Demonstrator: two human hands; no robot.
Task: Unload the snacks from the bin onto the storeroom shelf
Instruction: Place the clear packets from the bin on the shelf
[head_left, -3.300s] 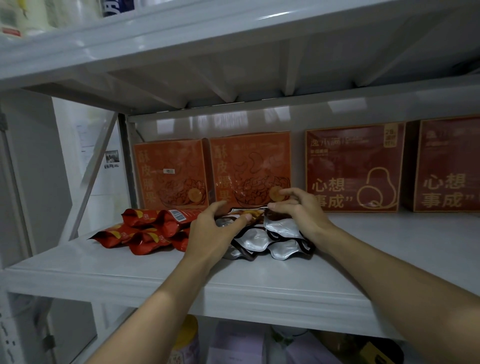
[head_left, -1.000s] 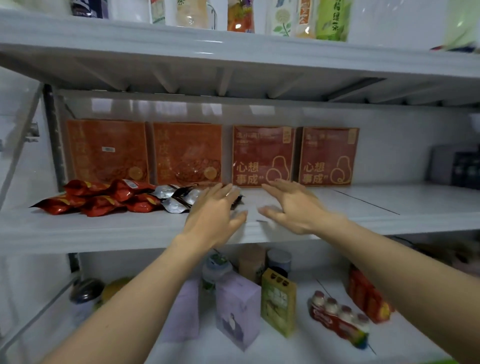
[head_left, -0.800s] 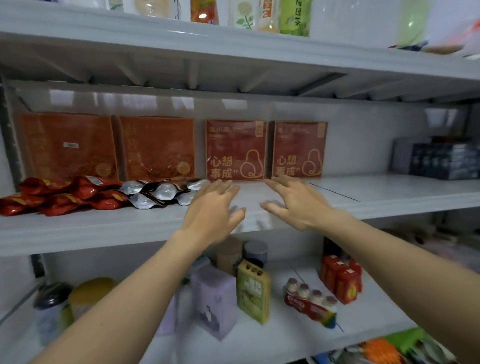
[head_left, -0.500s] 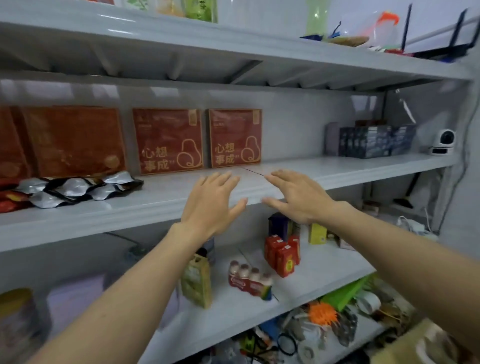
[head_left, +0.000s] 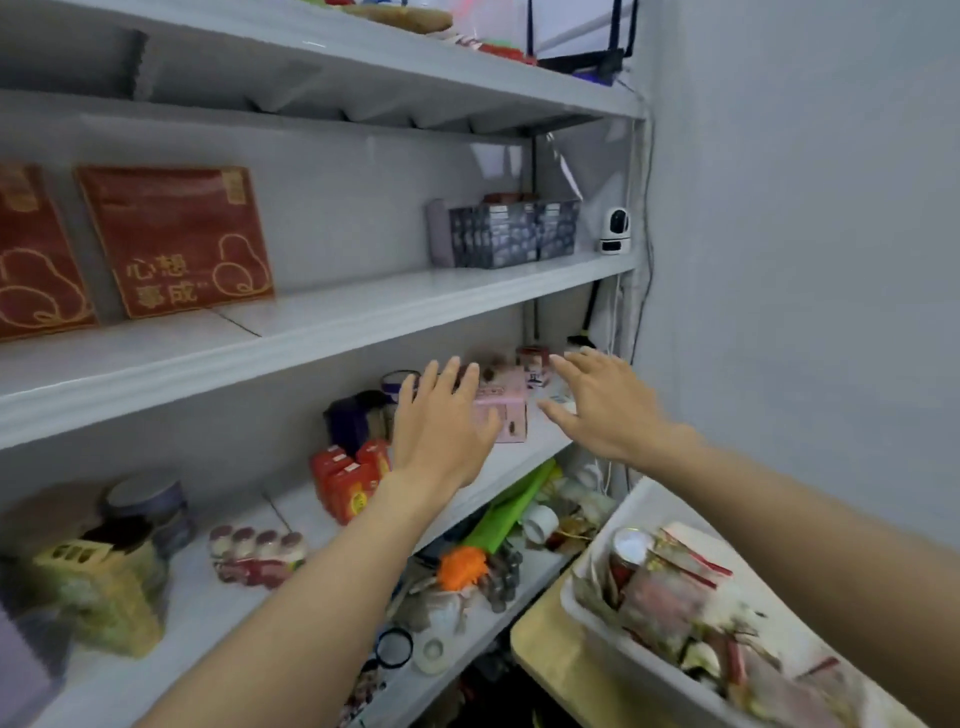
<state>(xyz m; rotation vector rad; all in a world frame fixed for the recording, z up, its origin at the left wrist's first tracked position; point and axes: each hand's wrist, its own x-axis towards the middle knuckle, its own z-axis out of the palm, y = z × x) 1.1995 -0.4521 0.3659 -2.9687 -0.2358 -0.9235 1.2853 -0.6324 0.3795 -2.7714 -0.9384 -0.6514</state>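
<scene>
My left grip (head_left: 441, 426) is slack, fingers straight and spread, with nothing in it. My right grip (head_left: 602, 405) is likewise flat, palm down and empty. Both hang in the air up and left of the white bin (head_left: 618, 649), the right one nearer, and neither touches it. The snacks (head_left: 670, 592) lie heaped inside the bin, crumpled packets too blurred for me to read. Under the bin is a wooden table (head_left: 545, 657). Left of the bin stands the storeroom shelf (head_left: 363, 317). Its middle board, above the bin, carries red boxes (head_left: 176, 239) far to the left, dark boxes (head_left: 514, 234) closer, and a small white camera (head_left: 615, 231) nearly straight above the bin.
</scene>
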